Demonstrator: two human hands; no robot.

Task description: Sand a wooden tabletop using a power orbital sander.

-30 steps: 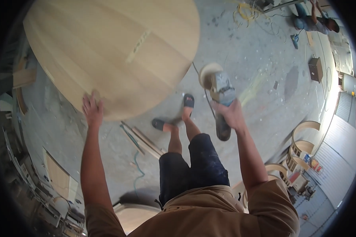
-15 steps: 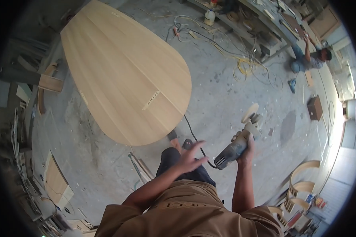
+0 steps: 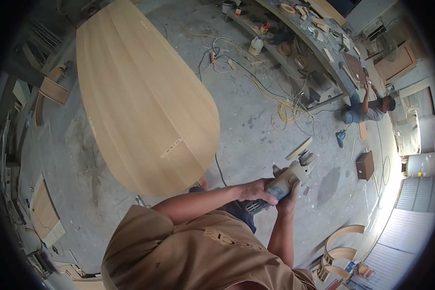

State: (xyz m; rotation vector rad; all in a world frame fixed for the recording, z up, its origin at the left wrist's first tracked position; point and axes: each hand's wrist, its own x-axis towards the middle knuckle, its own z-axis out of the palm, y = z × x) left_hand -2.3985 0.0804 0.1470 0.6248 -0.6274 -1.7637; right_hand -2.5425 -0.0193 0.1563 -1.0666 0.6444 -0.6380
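An angle grinder (image 3: 289,179) with a pale round disc (image 3: 299,149) at its head is held in front of my body, its head pointing up and to the right. My right hand (image 3: 289,197) wraps round the body from the right. My left hand (image 3: 258,191) grips the rear part of the body from the left. A dark cord (image 3: 220,169) runs up from near the tool's back end, past the wooden panel. The large, rounded panel (image 3: 150,111) of pale wood, with a strip of lettering on it, lies left of both hands.
Cables and a yellow coil (image 3: 286,113) lie on the concrete floor. A long workbench (image 3: 319,53) with tools and a white jug (image 3: 256,46) stands at the upper right. A person (image 3: 372,107) is beside it. A brown box (image 3: 365,166) and curved wooden pieces (image 3: 343,241) sit on the right.
My left hand, free and spread before, has moved right and taken hold of the grinder too. The disc now shows more edge-on. The view has shifted, with the panel further left.
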